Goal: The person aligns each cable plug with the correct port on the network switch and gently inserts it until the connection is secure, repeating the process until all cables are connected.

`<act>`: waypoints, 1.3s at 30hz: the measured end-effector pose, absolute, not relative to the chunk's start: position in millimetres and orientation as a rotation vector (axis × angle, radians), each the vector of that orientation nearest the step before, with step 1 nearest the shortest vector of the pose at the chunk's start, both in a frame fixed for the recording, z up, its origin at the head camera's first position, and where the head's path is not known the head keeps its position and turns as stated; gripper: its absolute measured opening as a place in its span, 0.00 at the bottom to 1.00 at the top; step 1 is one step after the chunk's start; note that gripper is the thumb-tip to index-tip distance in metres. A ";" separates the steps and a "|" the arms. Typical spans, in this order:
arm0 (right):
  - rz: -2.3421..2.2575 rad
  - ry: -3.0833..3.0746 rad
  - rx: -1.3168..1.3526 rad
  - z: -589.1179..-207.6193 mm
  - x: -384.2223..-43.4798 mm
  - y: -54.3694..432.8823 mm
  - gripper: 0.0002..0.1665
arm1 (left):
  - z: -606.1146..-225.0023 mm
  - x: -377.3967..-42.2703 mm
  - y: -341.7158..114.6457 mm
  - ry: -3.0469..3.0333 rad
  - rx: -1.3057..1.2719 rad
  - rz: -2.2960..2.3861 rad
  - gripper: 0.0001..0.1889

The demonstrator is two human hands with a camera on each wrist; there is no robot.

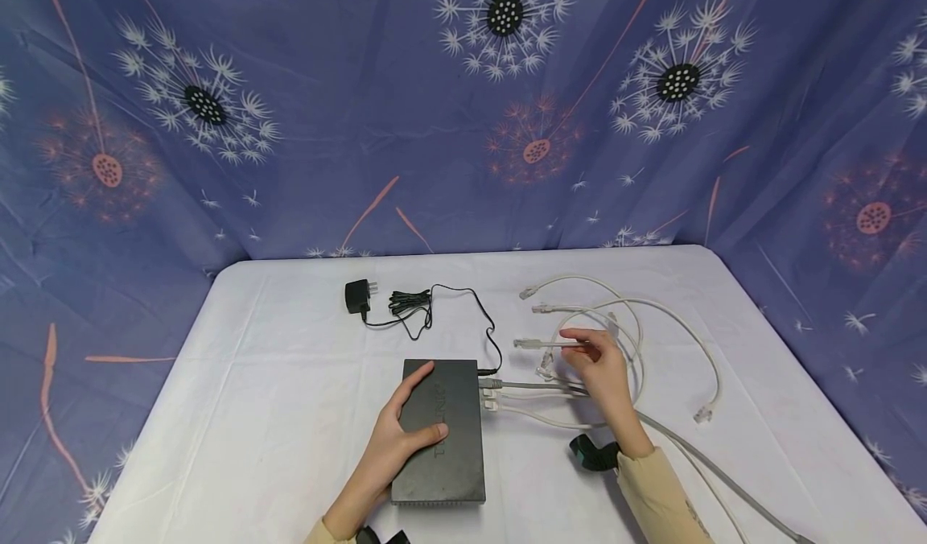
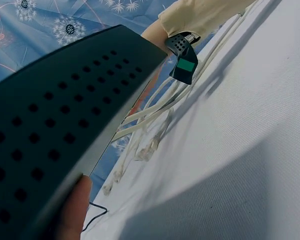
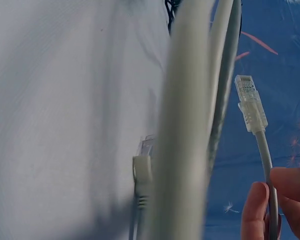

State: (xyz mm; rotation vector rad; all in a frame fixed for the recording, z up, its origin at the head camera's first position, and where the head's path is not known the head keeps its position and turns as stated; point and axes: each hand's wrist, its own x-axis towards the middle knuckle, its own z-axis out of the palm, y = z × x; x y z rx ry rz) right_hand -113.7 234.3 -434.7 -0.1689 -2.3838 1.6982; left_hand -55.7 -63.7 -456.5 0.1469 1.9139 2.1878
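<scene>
- Head view: Two hands work at a white table (image 1: pixel 275 415) before one flowered curtain (image 1: pixel 362 101); from my remote seat I count one black box (image 1: pixel 442 476), at the table's near side, left of most of the cords.
- The left hand (image 1: pixel 391 443) has hold of that box, thumb and one long finger spread across its top.
- The right hand (image 1: pixel 601 367) pinches one pale cable (image 1: pixel 572 344) between thumb and fingers, nearly closed, its clear plug (image 1: pixel 527 344) pointing left.
- Three network cords enter the box's right side, one grey cord (image 1: pixel 539 385) and two white cords (image 1: pixel 550 423), beside one thin black power cord (image 1: pixel 471 290) that runs to one wall adapter (image 1: pixel 357 296).
- I count at least four more loose plugs (image 1: pixel 529 292) around the right hand.
- Left wrist view: One fingertip (image 2: pixel 75 207) presses the box's edge, beside rows of holes; farther plugs are too soft for me to count.
- Right wrist view: I see the pinched cable's plug tilted slightly, and one other plug beside a thick blurred cord.
</scene>
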 end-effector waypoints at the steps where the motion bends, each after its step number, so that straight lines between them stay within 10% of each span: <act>1: 1.690 -2.379 -0.157 -433.6 -112.7 233.5 0.16 | -456.5 -55.7 -63.6 1.915 0.149 2.187 0.41; 39: 1.390 -2.358 0.312 -377.1 -76.3 193.7 0.12 | -456.7 -53.9 -63.0 1.934 0.111 2.177 0.40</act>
